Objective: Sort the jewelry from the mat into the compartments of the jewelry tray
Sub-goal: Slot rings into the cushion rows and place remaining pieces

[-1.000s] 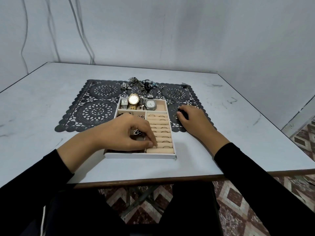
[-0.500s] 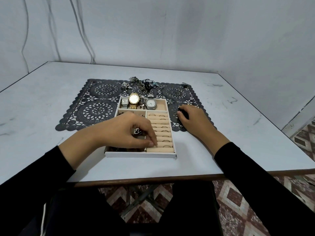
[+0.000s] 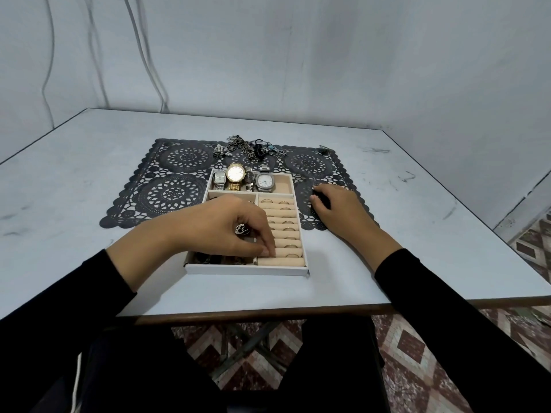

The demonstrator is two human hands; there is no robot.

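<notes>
The white jewelry tray [image 3: 247,269] sits on the near edge of the black lace mat [image 3: 170,192]. Its back compartment holds several watches [image 3: 235,174]. The right section has beige ring rolls [image 3: 286,216] with several thin rings. My left hand [image 3: 220,228] lies over the tray's left compartments. Its thumb and forefinger pinch together at a near slot of the rolls, on what looks like a small ring, mostly hidden. An ornate dark ring [image 3: 242,229] shows between thumb and forefinger. My right hand [image 3: 340,210] rests on the mat right of the tray, fingers loosely curled.
A tangle of necklaces and beaded pieces [image 3: 247,147] lies at the mat's far edge, and one small piece [image 3: 325,149] at its far right corner. The tray's near-left compartment holds dark jewelry [image 3: 208,259]. The grey table [image 3: 417,204] ends at walls behind and to the right.
Almost nothing. My left hand's fingertips stay pinched at the same ring slot, shifted only slightly. My right hand has not moved.
</notes>
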